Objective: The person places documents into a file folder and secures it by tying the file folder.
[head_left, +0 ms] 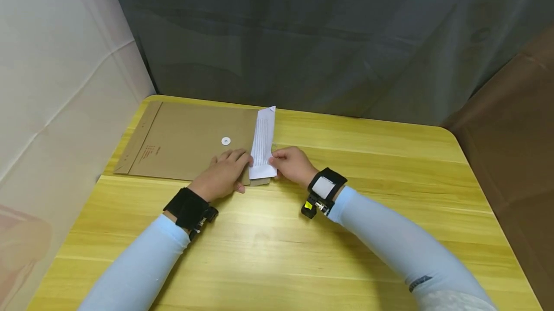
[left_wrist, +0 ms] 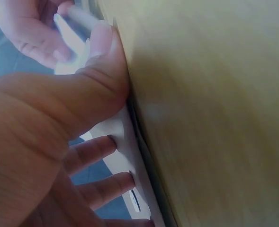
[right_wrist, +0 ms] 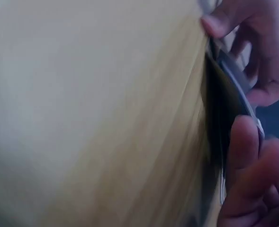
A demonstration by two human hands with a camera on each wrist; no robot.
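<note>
Paper sheet at the mouth of a kraft envelope

Paper sheet [head_left: 264,145], white and printed with fine lines of text, projects from the right-hand end of a brown kraft envelope [head_left: 190,140] that lies flat near the far left corner of the counter [head_left: 346,234]. Only a narrow strip of the sheet shows; the rest is inside or under the envelope, and which of the two cannot be told. The strip runs from close to the counter's far edge back toward the person. A white round fastener disc [head_left: 225,141] sits on the envelope's upper face, just left of the sheet.

Left hand [head_left: 225,174] rests palm down on the near right corner of the envelope, fingers nearly straight and spread, fingertips touching the edge of the sheet; in the left wrist view the thumb [left_wrist: 103,61] presses beside the envelope's edge and the fingers [left_wrist: 94,149] lie flat on the paper. Right hand [head_left: 292,164] is beside the near end of the strip, its fingers curled in and pinching the sheet's right edge; the right wrist view, though blurred, shows a thumb and fingertips closed on the thin edge.

Both forearms wear pale blue sleeves [head_left: 389,243] and black wrist straps. Grey and white cloth [head_left: 303,37] hangs behind the counter's far edge.
</note>
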